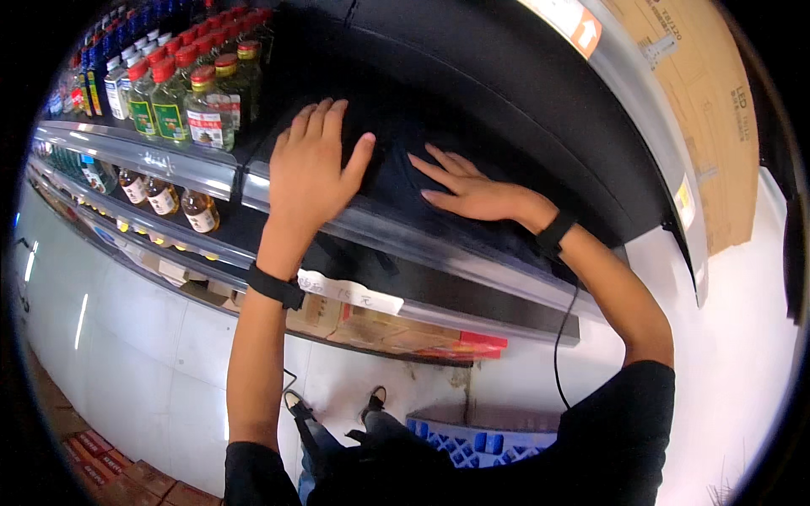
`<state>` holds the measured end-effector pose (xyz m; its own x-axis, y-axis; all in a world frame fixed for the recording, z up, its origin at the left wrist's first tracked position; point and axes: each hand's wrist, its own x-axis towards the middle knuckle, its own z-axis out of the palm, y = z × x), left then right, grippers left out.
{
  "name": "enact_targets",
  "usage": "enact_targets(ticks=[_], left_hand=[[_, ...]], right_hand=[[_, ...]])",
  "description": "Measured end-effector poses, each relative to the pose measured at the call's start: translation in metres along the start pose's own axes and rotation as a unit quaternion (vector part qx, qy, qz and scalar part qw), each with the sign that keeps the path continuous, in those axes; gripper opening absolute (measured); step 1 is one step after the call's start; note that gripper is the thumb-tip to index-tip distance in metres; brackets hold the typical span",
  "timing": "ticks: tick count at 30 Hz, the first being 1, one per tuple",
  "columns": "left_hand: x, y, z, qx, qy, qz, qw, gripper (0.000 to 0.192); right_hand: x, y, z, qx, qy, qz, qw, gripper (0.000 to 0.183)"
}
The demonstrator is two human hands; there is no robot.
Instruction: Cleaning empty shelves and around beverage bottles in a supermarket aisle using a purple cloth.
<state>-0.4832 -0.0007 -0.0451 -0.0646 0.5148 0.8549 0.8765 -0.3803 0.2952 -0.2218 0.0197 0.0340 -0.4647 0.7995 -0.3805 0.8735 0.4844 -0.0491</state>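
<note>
My left hand is held palm down over the front part of the black shelf, thumb spread from the fingers and nothing in its grasp. Just left of it stand glass liquor bottles with red caps. My right hand lies flat, fingers spread, on what looks like a dark navy cloth. The cloth's outline blends into the dark shelf. Black bands circle both wrists.
Amber bottles stand one shelf lower. A handwritten price strip hangs on the lower shelf edge. A large cardboard carton sits on the upper right. A black cable hangs by my right arm; a blue plastic pallet lies below.
</note>
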Motion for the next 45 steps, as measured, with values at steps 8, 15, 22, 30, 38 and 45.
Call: enact_targets(ticks=[8, 15, 22, 30, 38, 45], left_hand=[[0.003, 0.015, -0.001, 0.012, -0.089, -0.043, 0.995, 0.052], [-0.009, -0.023, 0.013, 0.069, -0.129, -0.051, 0.988, 0.05], [-0.015, -0.048, 0.014, 0.106, -0.114, -0.029, 0.987, 0.057], [-0.007, -0.004, 0.006, 0.112, -0.113, -0.038, 0.987, 0.055], [0.001, 0.005, -0.015, -0.021, -0.055, 0.012, 0.998, 0.048], [0.003, 0.004, -0.024, -0.042, -0.087, 0.058, 0.994, 0.037]], right_hand=[[-0.148, 0.233, 0.055, 0.084, 0.029, 0.146, 0.985, 0.078], [-0.35, 0.433, 0.095, 0.119, -0.045, 0.389, 0.912, 0.087], [-0.407, 0.514, 0.135, 0.102, -0.021, 0.465, 0.879, 0.084], [-0.259, 0.415, 0.116, 0.019, -0.003, 0.294, 0.956, 0.074], [-0.022, 0.093, 0.025, -0.053, 0.029, -0.031, 0.998, 0.064], [0.037, 0.008, 0.007, -0.073, 0.078, -0.142, 0.984, 0.066]])
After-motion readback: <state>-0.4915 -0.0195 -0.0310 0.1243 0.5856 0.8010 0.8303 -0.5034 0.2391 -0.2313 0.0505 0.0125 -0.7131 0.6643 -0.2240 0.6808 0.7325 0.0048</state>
